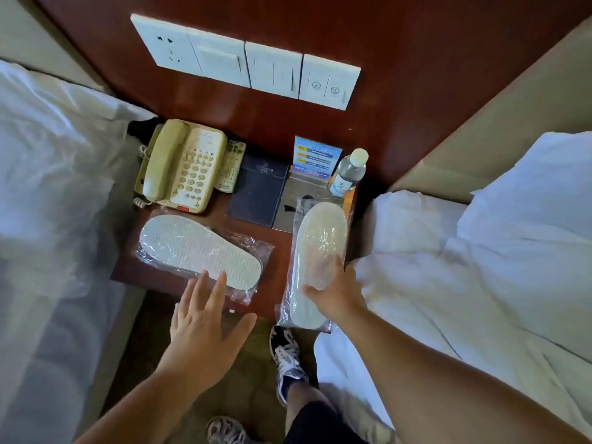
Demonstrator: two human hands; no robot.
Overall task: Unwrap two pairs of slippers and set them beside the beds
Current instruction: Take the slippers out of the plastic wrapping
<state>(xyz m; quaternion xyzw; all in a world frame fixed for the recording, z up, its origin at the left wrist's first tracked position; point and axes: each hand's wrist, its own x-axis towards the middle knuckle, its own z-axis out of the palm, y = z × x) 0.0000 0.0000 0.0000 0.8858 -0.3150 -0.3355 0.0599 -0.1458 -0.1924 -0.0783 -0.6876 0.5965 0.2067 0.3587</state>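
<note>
One wrapped slipper pack [200, 248] lies sole-up on the desk [279, 251], in front of the phone [182, 165]. The left hand [201, 322] is spread flat, fingertips at the pack's near edge. The right hand [336, 293] grips the second pack [317, 248] at the desk's right edge, beside the right bed [448, 257]. A bottle [347, 173] stands behind.

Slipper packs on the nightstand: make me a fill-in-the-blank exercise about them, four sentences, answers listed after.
1. The right hand grips the first slipper pack, sealed in clear ____ wrap.
2. The second slipper pack lies on the nightstand with its ____ facing up.
3. The left hand, fingers straight, reaches to that pack's near edge and holds ____.
4. The water bottle stands at the nightstand's back ____ corner.

Missing words: plastic; sole; nothing; right.
</note>
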